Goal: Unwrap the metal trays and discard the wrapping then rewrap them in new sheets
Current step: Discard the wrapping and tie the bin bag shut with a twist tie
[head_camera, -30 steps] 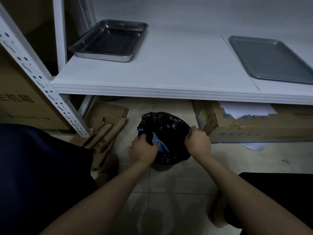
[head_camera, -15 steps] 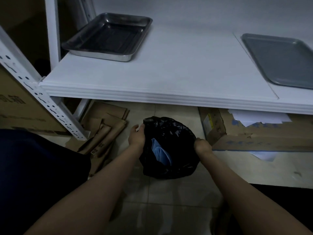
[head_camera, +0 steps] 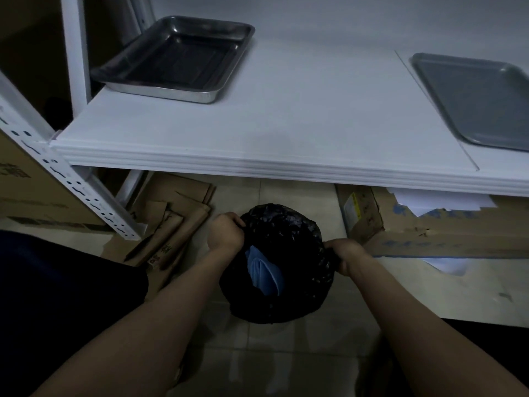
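A black bin bag (head_camera: 289, 239) stands on the tiled floor below the white shelf (head_camera: 286, 133). Blue wrapping (head_camera: 262, 270) lies crumpled inside it. My left hand (head_camera: 226, 233) grips the bag's left rim and my right hand (head_camera: 345, 253) grips its right rim, holding the mouth apart. A deep bare metal tray (head_camera: 177, 57) sits at the shelf's back left. A flat grey tray (head_camera: 475, 96) lies at the shelf's right, partly cut off by the frame edge.
Flattened brown cardboard (head_camera: 169, 224) lies on the floor left of the bag. A cardboard box (head_camera: 429, 224) with white sheets (head_camera: 440, 200) on it sits under the shelf at the right. A perforated white shelf post (head_camera: 65, 179) slants at the left.
Both hands have spread the bag's rim apart, so the mouth gapes wider and more of the blue wrapping shows. The view has shifted slightly.
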